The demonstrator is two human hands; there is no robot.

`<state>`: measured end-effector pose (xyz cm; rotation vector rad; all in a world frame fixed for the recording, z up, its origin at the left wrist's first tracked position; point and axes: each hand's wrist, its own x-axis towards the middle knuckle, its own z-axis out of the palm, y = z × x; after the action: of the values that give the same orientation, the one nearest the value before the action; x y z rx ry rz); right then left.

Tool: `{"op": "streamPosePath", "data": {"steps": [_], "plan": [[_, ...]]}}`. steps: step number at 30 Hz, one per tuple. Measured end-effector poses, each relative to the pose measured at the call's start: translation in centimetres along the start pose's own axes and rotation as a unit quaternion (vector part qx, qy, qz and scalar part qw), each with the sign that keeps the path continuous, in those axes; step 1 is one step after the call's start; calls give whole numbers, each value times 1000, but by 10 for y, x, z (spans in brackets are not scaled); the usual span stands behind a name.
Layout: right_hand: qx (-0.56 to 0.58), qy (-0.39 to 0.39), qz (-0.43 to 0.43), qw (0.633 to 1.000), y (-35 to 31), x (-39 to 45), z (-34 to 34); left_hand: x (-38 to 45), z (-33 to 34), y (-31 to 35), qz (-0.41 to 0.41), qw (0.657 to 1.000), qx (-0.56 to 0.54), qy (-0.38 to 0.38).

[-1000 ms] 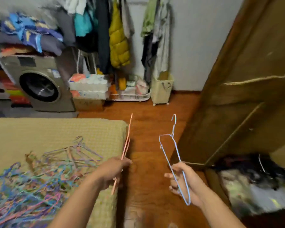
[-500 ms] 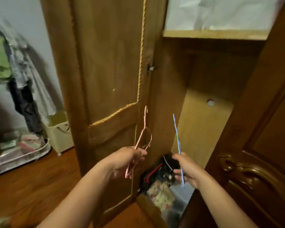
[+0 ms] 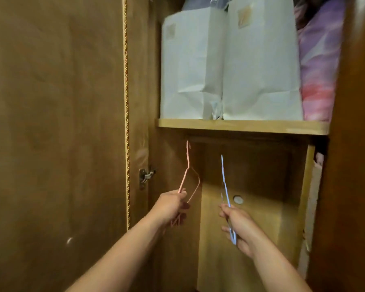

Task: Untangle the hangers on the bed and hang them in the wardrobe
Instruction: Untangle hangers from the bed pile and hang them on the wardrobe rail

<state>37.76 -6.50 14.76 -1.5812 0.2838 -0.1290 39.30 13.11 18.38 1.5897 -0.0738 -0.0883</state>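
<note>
The open wardrobe door [image 3: 55,123] fills the nine o'clock side, its hinge [image 3: 145,177] by the frame. The left hand [image 3: 173,207] grips a pink hanger [image 3: 189,175], hook up, under the shelf [image 3: 240,125]. At five o'clock the right hand [image 3: 238,226] pinches a blue hanger [image 3: 224,186], edge-on. Above, two white paper bags [image 3: 230,66] stand beside purple bedding [image 3: 318,70]; their labels are too blurred to read.

Two bags [image 3: 230,66] stand on the shelf [image 3: 240,125] above both hangers [image 3: 189,171].
</note>
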Motion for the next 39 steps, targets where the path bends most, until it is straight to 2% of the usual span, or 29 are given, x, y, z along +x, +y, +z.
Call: {"op": "streamPosePath", "data": {"steps": [8,11,16,18,21,25,30,36,39], "plan": [[-25,45,-42,998,-40,70,25,118,0,49,43,998,38,-28],[-31,51,-39,997,-51,80,32,147,3,57,31,999,22,-12],[-47,47,-46,997,-68,86,39,185,-6,43,-34,997,69,28],[-47,57,-73,995,-71,91,40,192,-7,36,-39,994,93,49],[-57,69,-101,991,-81,101,52,196,-12,29,9,988,144,53],[-108,84,-91,986,-98,122,79,200,-25,14,13,994,87,63],[-203,49,-61,976,-90,144,118,205,-31,-4,-7,992,100,73],[-211,17,-77,974,-69,163,156,167,-40,-10,-5,984,170,51],[-211,88,-111,967,-41,140,152,146,-42,-20,-12,988,151,37]]}}
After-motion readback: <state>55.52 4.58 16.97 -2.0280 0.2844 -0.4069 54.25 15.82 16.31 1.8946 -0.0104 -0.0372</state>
